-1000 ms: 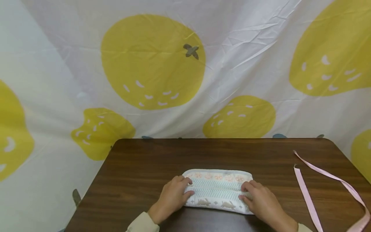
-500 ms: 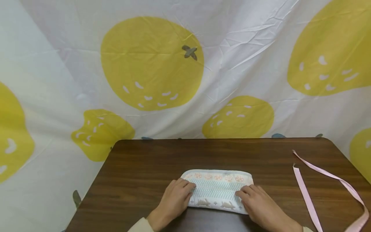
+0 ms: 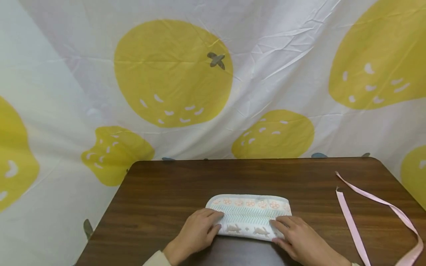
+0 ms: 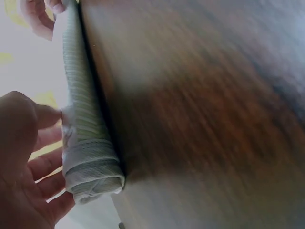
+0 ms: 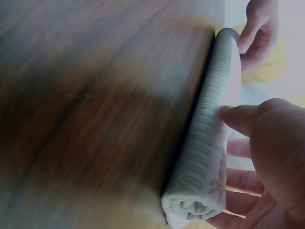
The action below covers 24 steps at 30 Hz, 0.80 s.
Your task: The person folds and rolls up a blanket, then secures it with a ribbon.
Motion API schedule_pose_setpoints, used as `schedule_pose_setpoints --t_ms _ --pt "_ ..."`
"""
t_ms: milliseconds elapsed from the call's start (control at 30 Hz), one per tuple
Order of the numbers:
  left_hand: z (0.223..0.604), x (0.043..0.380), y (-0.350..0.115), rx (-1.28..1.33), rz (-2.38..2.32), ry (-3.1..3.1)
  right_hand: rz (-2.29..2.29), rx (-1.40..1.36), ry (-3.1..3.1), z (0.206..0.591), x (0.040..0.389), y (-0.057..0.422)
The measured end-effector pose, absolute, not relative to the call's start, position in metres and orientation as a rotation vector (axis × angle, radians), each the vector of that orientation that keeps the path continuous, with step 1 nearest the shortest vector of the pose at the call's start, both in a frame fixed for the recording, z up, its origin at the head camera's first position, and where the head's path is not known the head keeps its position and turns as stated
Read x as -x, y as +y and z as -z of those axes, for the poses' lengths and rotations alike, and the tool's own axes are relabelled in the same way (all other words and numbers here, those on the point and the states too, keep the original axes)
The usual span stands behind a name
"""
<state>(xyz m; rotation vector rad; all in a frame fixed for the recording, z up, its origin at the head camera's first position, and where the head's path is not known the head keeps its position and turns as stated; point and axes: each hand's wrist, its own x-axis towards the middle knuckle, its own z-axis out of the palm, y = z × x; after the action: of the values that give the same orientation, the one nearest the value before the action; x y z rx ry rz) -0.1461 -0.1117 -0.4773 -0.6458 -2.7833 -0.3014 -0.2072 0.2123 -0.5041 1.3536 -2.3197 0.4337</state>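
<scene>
On the table lies a rolled cloth (image 3: 247,218), off-white, printed with brown rabbits, pale blue chevrons and orange round motifs. Its coiled end (image 5: 193,207) shows in the right wrist view, and stacked hemmed layers (image 4: 93,167) show at the other end. My left hand (image 3: 199,227) rests on the cloth's left part, fingers reaching over the top and thumb at the near side. Over the right part lies my right hand (image 3: 297,234), its thumb by the near edge and fingers extended across the top. Both palms are off the cloth.
The dark wood-grain table (image 3: 159,192) has rounded far corners. Two ends of pink ribbon (image 3: 352,225) lie to the right of the cloth. Behind the table hangs a white curtain (image 3: 256,74) with yellow fruit prints.
The roll's near edge has moved slightly away from me, and less of the chevron band shows. Both hands have shifted their hold, their fingers now lying flatter over the cloth.
</scene>
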Motion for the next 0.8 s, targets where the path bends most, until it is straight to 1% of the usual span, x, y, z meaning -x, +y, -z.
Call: schedule_pose_setpoints --t_ms 333,800 --pt "0.4783 0.1444 -0.1167 0.704 0.284 -2.797 -0.422 -1.389 -2.415 0.5026 0.2081 0.2162" --pt "0.4787 0.1447 -0.1186 0.755 0.19 -2.785 -0.491 -1.348 -2.413 0.5061 0.2089 0.2169"
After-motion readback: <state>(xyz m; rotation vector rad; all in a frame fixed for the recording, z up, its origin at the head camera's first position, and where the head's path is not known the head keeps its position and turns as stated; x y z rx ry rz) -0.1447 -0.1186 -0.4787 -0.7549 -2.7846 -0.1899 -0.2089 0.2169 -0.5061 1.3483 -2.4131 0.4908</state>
